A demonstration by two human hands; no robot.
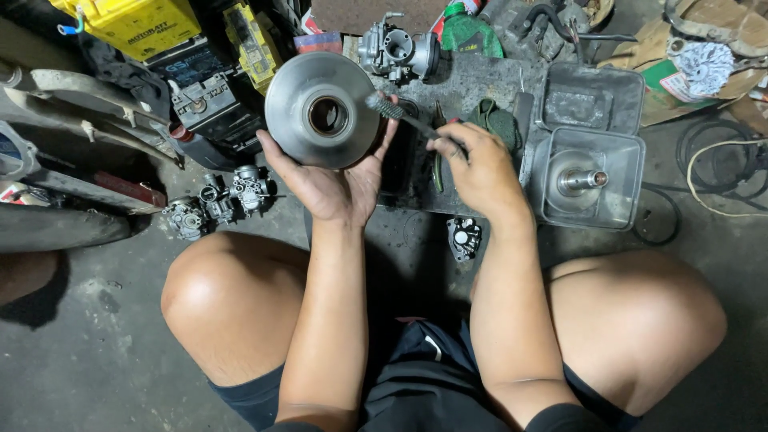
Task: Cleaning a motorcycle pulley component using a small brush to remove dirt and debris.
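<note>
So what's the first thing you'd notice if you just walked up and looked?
Probably the big round metal disc with a hole in its middle, held up by the left hand in the centre. The right hand holds a small brush with its bristles against the disc's edge. To the right, a grey metal tray on the floor holds a shiny part with a shaft sticking up, and yellow batteries sit at the top left.

The left hand point(340, 180) holds a round pulley disc point(324, 110) left of the right hand point(478, 170), whose brush point(400, 114) touches the disc's right edge. Two trays point(596, 140) lie to the right, the nearer holding a shaft part point(582, 180). Carburetors point(220, 202) lie on the floor point(96, 352) at left.
</note>
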